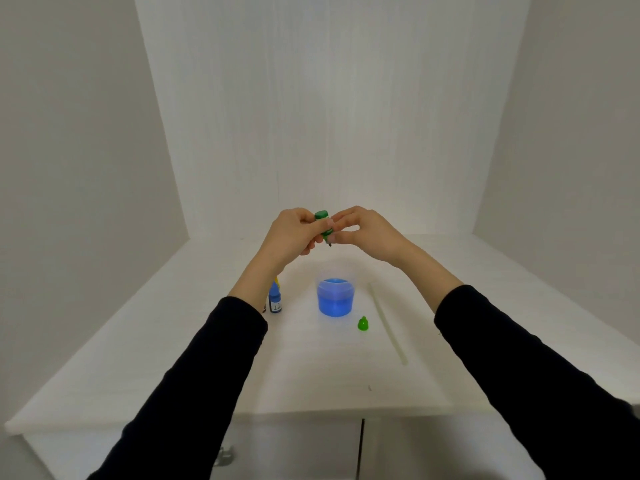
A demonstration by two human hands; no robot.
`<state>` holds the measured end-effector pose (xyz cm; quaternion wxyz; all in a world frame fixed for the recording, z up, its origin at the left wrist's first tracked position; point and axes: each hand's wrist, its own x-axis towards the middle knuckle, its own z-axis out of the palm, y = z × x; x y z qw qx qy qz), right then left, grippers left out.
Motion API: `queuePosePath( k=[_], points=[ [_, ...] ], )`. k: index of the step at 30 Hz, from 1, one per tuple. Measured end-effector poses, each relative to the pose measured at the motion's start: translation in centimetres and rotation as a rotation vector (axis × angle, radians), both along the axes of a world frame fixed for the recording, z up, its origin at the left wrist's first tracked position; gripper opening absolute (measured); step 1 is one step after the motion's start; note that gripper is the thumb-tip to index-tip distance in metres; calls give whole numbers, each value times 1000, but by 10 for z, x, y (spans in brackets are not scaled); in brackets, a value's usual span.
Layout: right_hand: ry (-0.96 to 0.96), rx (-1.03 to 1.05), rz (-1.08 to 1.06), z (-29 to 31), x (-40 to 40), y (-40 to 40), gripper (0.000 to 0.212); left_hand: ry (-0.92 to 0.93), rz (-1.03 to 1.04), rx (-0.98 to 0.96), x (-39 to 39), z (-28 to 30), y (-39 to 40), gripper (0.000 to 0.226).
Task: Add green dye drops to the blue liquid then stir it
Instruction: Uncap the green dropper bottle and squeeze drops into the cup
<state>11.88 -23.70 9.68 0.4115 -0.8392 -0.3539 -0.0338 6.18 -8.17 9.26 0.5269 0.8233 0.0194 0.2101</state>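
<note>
Overhead, a green dye bottle [324,226] is held tip-down above the cup [335,296] of blue liquid, pinched by the left hand [294,233] and steadied by the right hand's [367,233] curled fingers. On the counter [173,358], a green cap [362,323] and stir stick [387,323] are seen right of the cup, other dye bottles [275,299] left.

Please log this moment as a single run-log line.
green dye bottle inverted, uncapped, in both hands | left hand, right hand | above cup of blue liquid | green cap on table
</note>
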Motion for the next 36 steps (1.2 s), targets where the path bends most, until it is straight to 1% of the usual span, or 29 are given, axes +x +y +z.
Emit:
queuePosePath(
  k=[4,7,10,17,22,28,36],
  points=[
    [56,47,21,0,-1,-3,8,7,-2,29,3,1,-1,28],
    [72,45,17,-1,0,-4,8,12,-3,37,4,0,-1,31],
    [70,49,21,-2,-1,-4,9,7,1,34,5,0,0,32],
    [66,67,21,-2,-2,-4,17,-12,-4,45,5,0,-1,25],
    [48,50,18,-4,-1,-3,19,-15,0,32,6,0,-2,29],
    [35,59,15,-6,1,-3,17,-16,15,37,8,-1,-4,34],
    [12,65,21,-11,5,-2,16,-13,25,34,11,-4,-5,31]
  ],
)
